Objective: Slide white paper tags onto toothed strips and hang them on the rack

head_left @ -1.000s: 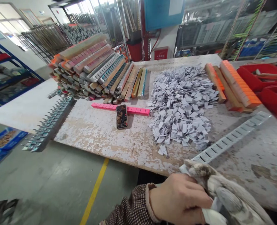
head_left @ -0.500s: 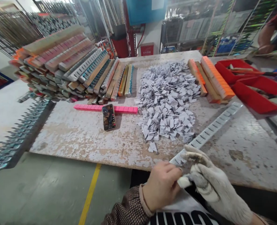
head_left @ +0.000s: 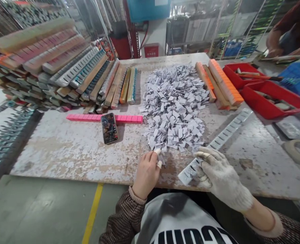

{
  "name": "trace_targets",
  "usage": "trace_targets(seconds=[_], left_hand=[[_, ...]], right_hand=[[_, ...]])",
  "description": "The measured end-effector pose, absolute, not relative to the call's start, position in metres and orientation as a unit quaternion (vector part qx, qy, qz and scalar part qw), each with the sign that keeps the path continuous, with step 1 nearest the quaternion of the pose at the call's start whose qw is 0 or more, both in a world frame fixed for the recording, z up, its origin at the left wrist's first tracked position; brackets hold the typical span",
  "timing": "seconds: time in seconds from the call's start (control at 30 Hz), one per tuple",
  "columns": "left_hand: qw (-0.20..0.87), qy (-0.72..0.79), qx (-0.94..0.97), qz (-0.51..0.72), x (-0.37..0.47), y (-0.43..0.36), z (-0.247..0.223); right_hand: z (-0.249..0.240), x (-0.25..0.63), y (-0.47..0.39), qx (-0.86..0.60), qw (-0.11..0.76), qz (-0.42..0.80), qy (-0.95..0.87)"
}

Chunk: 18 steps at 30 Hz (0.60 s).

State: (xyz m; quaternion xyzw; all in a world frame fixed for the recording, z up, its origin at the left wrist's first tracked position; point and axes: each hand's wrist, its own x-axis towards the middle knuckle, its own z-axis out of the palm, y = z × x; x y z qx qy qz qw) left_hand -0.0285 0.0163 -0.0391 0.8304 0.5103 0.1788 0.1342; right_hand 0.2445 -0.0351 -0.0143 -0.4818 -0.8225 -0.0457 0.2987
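Right hand point(head_left: 217, 176) is clasping a slotted bar point(head_left: 227, 131) beside the pile point(head_left: 175, 105); left hand point(head_left: 147, 169) is curling at the pile's near edge, grip unclear.

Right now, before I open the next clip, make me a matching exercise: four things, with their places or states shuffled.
Things:
1. Left hand
2. Right hand
3. Phone
4. Red bins

Places or states:
A. Covering part of the pink bar
B. Gloved, on the slotted bar
C. Right of the orange-topped bars
D. At the near left edge of the white heap

Pairs: 1-D, 2-B, 3-A, 4-C.
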Motion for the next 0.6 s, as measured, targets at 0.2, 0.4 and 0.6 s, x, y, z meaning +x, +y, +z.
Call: trace_targets(seconds=[0.2,0.4,0.6], left_hand=[[0.165,0.556,0.796,0.175,-0.034,0.011,-0.042],[0.173,0.559,0.802,0.121,-0.026,0.012,-0.037],[0.216,0.553,0.797,0.116,-0.021,0.015,-0.032]], right_hand=[[-0.011,0.246,-0.030,-0.471,0.271,-0.033,-0.839],[-0.009,0.240,-0.023,-0.468,0.266,-0.008,-0.843],[-0.019,0.243,-0.023,-0.492,0.271,0.043,-0.826]])
